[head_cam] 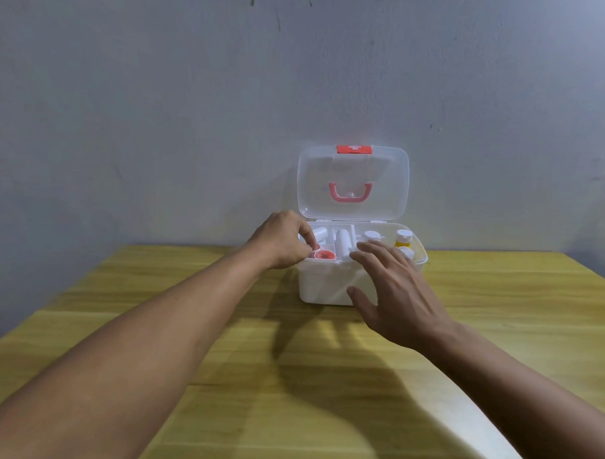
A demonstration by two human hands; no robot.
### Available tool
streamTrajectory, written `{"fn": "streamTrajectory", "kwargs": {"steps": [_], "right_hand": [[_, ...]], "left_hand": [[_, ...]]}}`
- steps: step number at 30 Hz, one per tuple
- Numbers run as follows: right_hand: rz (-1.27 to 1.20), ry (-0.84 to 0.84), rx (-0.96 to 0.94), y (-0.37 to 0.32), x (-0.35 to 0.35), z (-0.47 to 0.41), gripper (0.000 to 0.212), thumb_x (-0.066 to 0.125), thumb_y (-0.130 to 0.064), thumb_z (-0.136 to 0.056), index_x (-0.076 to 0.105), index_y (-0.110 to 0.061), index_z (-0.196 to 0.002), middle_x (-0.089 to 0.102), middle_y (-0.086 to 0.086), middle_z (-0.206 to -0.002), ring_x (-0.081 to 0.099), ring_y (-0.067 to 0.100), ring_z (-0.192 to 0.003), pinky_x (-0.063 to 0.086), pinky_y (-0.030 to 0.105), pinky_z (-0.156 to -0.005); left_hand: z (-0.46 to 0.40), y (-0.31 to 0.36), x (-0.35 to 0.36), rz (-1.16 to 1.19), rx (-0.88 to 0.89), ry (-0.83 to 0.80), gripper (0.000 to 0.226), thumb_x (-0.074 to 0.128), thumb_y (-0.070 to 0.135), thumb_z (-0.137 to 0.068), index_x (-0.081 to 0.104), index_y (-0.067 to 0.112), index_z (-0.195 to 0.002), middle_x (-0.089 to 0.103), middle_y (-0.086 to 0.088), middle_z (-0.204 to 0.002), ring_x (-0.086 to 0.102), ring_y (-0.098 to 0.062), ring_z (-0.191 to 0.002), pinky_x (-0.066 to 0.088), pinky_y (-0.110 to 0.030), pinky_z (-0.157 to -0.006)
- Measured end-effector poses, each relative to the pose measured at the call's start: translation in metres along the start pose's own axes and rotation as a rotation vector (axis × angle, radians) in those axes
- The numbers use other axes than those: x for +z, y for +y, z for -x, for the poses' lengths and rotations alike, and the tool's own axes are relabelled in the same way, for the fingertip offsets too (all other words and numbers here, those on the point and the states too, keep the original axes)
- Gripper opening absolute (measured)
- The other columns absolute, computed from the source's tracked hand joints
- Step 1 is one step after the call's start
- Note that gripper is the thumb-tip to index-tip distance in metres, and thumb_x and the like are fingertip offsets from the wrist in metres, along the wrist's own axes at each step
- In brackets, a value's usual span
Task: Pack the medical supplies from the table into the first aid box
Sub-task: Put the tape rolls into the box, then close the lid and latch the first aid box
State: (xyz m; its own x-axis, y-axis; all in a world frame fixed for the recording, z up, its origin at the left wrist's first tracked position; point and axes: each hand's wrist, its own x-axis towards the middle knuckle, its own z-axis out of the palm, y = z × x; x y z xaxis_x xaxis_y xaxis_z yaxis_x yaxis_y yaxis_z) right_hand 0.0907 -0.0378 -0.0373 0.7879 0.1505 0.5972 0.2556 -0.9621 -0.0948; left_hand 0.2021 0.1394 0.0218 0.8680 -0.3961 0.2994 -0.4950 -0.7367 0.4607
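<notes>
- A white first aid box (326, 285) is seen on the wooden table (496, 322), at about 12 o'clock from the viewer, close to the grey wall (195, 105).
- Its clear lid (352, 183) is stood open and upright behind the box; a pink handle (349, 191) and a red latch (354, 149) are carried on it.
- The left hand (282, 240) is placed over the box's 9 o'clock corner, with its fingertips pinched at the edge of a small red-topped container (324, 254) in the front-left compartment of the tray.
- The right hand (395, 291) is held spread and unclenched in front of the box, at its 4 o'clock side; nothing is grasped by it.
- A white tube (342, 242) is laid in the middle compartment.
- White-capped bottles (372, 236) and a yellow bottle (403, 238) are stood at the box's 3 o'clock end.
</notes>
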Motion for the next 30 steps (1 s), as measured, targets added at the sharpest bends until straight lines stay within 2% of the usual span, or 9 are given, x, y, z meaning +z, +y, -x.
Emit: {"fn": "streamTrajectory", "kwargs": {"steps": [3,7,9,12,15,17,19,23,30], "right_hand": [[0.004,-0.002,-0.003,-0.001,0.001,0.0,0.05,0.063,-0.032,-0.082,0.055,-0.01,-0.126,0.055,0.012,-0.136,0.043,0.03,-0.134,0.037,0.047,-0.109],[-0.019,0.0,0.01,0.0,-0.001,-0.002,0.049,0.062,-0.029,-0.082,0.055,-0.01,-0.126,0.055,0.011,-0.137,0.043,0.03,-0.134,0.037,0.046,-0.109],[-0.025,0.021,0.018,0.002,-0.004,-0.009,0.046,0.062,-0.02,-0.08,0.058,-0.007,-0.124,0.057,0.013,-0.134,0.047,0.032,-0.13,0.038,0.044,-0.106],[-0.025,0.083,0.044,0.005,-0.012,-0.032,0.043,0.058,-0.008,-0.078,0.061,-0.007,-0.121,0.064,0.013,-0.123,0.057,0.033,-0.115,0.045,0.045,-0.097],[-0.028,0.097,0.108,0.013,-0.019,-0.064,0.04,0.053,-0.01,-0.086,0.057,-0.009,-0.125,0.063,0.012,-0.126,0.057,0.029,-0.114,0.046,0.045,-0.096],[-0.018,0.091,0.141,0.022,-0.02,-0.087,0.039,0.052,-0.012,-0.089,0.055,-0.01,-0.127,0.062,0.011,-0.128,0.055,0.029,-0.115,0.046,0.045,-0.097],[0.012,0.081,0.165,0.031,-0.02,-0.112,0.039,0.052,-0.014,-0.09,0.054,-0.009,-0.128,0.061,0.013,-0.13,0.054,0.03,-0.116,0.046,0.045,-0.097],[0.092,0.085,0.209,0.048,-0.023,-0.155,0.045,0.055,-0.017,-0.088,0.049,-0.007,-0.132,0.053,0.016,-0.136,0.046,0.035,-0.122,0.043,0.048,-0.098],[0.195,0.065,0.253,0.063,-0.016,-0.195,0.046,0.056,-0.022,-0.091,0.045,-0.011,-0.134,0.053,0.013,-0.135,0.045,0.032,-0.125,0.036,0.047,-0.101]], "left_hand": [[0.003,0.002,-0.001,-0.007,0.005,0.004,0.011,0.071,0.02,-0.074,0.079,0.026,-0.078,0.074,0.0,-0.109,0.064,-0.02,-0.105,0.053,-0.036,-0.093],[0.012,0.007,0.003,0.002,0.06,0.055,0.03,0.056,0.023,-0.083,0.073,0.017,-0.107,0.068,-0.003,-0.124,0.059,-0.023,-0.118,0.047,-0.036,-0.101],[0.017,0.011,0.009,-0.017,0.142,0.036,0.043,0.043,0.028,-0.081,0.068,0.01,-0.112,0.065,-0.006,-0.126,0.054,-0.025,-0.123,0.042,-0.036,-0.104],[0.01,0.014,0.018,-0.092,0.183,-0.009,0.05,0.033,0.028,-0.088,0.055,0.005,-0.126,0.049,-0.009,-0.143,0.035,-0.021,-0.141,0.024,-0.038,-0.113],[-0.004,0.017,0.021,-0.142,0.139,-0.031,0.053,0.032,0.032,-0.1,0.033,0.009,-0.147,0.023,-0.006,-0.161,0.012,-0.019,-0.15,0.01,-0.044,-0.12],[-0.01,0.018,0.026,-0.196,0.105,-0.079,0.06,0.025,0.044,-0.101,0.026,0.009,-0.149,0.018,-0.008,-0.162,0.009,-0.021,-0.151,0.007,-0.047,-0.122],[-0.015,0.018,0.032,-0.234,0.068,-0.13,0.067,0.02,0.054,-0.098,0.029,0.008,-0.145,0.022,-0.01,-0.16,0.01,-0.023,-0.151,0.007,-0.051,-0.122],[-0.019,0.017,0.04,-0.296,-0.003,-0.261,0.084,0.011,0.067,-0.091,0.008,0.01,-0.154,0.002,-0.006,-0.164,-0.002,-0.017,-0.152,0.001,-0.048,-0.122],[-0.017,0.015,0.043,-0.297,0.024,-0.191,0.084,0.015,0.067,-0.091,0.023,0.01,-0.151,0.015,-0.006,-0.163,0.009,-0.018,-0.151,0.007,-0.045,-0.122]]}}
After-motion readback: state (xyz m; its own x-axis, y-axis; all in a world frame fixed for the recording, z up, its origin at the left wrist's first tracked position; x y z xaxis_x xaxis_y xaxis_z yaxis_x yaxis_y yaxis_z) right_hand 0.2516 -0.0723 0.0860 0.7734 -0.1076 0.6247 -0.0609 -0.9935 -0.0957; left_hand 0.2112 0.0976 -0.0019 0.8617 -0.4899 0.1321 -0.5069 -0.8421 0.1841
